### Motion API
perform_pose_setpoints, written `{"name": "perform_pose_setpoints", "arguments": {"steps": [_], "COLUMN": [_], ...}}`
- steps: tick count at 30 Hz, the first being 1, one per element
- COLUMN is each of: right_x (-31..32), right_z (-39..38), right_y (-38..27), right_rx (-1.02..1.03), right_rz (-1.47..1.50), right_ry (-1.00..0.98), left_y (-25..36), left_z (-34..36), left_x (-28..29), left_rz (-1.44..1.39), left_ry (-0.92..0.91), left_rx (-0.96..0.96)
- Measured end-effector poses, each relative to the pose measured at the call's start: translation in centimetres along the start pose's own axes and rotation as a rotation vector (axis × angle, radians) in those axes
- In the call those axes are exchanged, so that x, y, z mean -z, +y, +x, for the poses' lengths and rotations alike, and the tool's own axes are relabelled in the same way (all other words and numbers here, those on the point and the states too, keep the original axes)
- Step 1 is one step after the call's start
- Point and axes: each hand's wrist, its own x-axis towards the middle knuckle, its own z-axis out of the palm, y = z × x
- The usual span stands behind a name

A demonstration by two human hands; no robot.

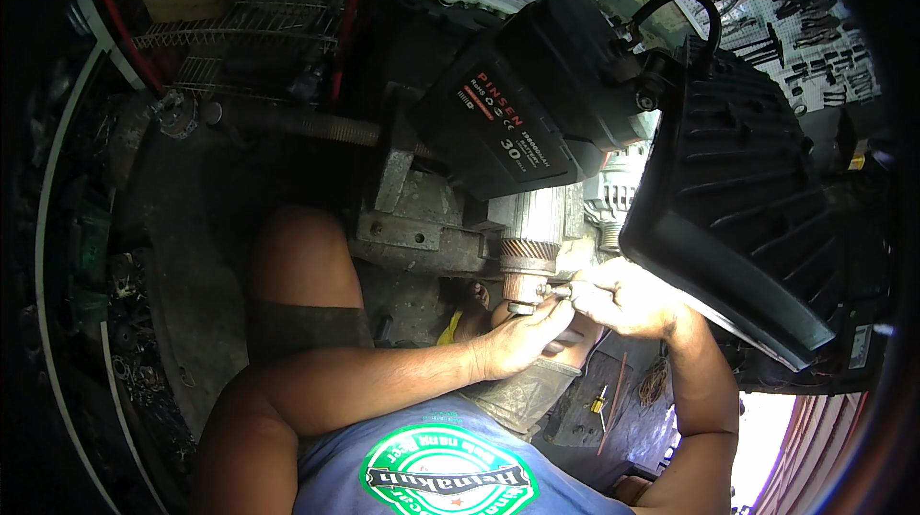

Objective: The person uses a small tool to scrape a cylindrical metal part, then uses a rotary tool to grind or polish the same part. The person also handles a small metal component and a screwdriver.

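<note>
A motor armature hangs from a bench vise, its slanted windings and copper-coloured commutator pointing toward me. Beside the commutator sits a small shiny metal part, too small and glare-washed to name exactly. My right hand pinches its outer end, with the fingers bent and strongly lit. From below, my left hand reaches up, and its closed fingertips press on the same part just under the commutator.
A large black work lamp with its battery box stands close over my hands. Near the floor lies a yellow-handled screwdriver by a thin rod. Tools hang on a pegboard; wire shelves stand far left.
</note>
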Motion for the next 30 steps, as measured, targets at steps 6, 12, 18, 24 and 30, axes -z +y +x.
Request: {"name": "perform_pose_setpoints", "arguments": {"steps": [6, 12, 18, 24, 30], "right_x": [0.22, 0.38, 0.45, 0.25, 0.47], "right_z": [0.28, 0.24, 0.19, 0.09, 0.15], "right_y": [0.22, 0.11, -0.25, 0.11, 0.19], "right_rx": [-0.01, -0.04, -0.057, -0.029, -0.083], "right_rz": [0.039, 0.073, 0.032, 0.036, 0.069], "right_ry": [-0.046, -0.06, -0.03, -0.011, -0.047], "left_y": [0.27, 0.2, 0.07, 0.18, 0.31], "left_z": [-0.01, -0.1, 0.01, 0.04, 0.1], "left_x": [-0.13, -0.2, -0.13, -0.25, -0.22], "left_rz": [-0.022, -0.043, -0.053, -0.083, -0.078], "left_ry": [-0.008, 0.008, -0.008, -0.016, -0.013], "left_rx": [-0.003, -0.003, -0.001, -0.018, 0.001]}}
